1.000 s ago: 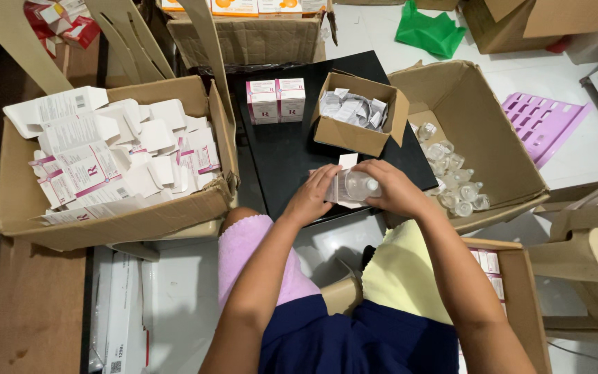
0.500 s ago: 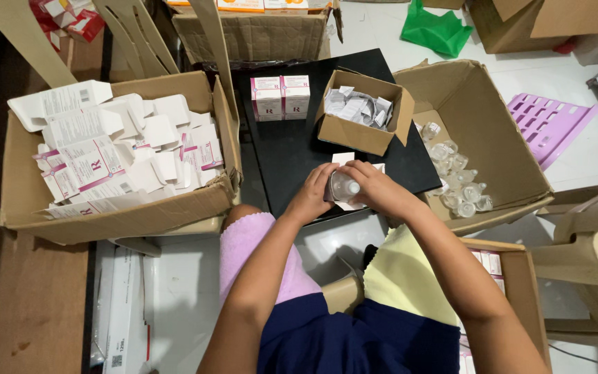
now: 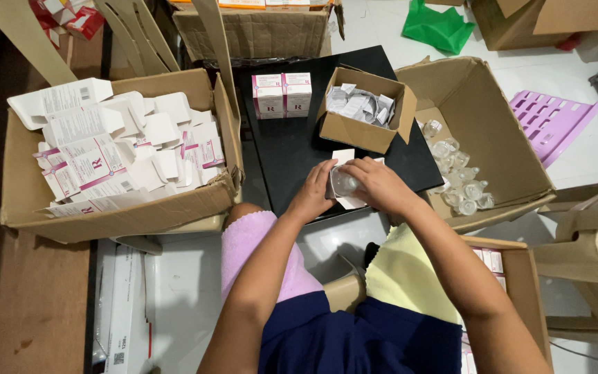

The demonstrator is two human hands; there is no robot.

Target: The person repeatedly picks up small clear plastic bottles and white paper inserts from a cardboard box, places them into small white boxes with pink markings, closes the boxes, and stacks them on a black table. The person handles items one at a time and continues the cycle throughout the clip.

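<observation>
The person is sitting over a black board point(image 3: 292, 149), and both hands are meeting at its near edge. The left hand point(image 3: 313, 190) is curling around a small clear bottle point(image 3: 344, 182) from the left, fingers wrapped on its side. The right hand point(image 3: 380, 183) is closing over the same bottle from the right, fingertips pressing on its top end; the cap is probably under those fingers, though the view is too blocked to be sure. Under the bottle a white folded carton point(image 3: 346, 199) is lying on the board, partly sticking out beyond the hands.

At the far edge of the board two white-and-pink boxes point(image 3: 283, 93) are standing side by side. Just right of them a small cardboard box point(image 3: 354, 131) is sitting on the board's far right corner, holding folded paper leaflets point(image 3: 358, 105). Left of the board, a large cardboard box point(image 3: 112, 215) is holding a heap of flat white cartons point(image 3: 115, 156). Right of the board, another open cardboard box point(image 3: 500, 156) is holding loose clear bottles point(image 3: 458, 180) along its near left side.
</observation>
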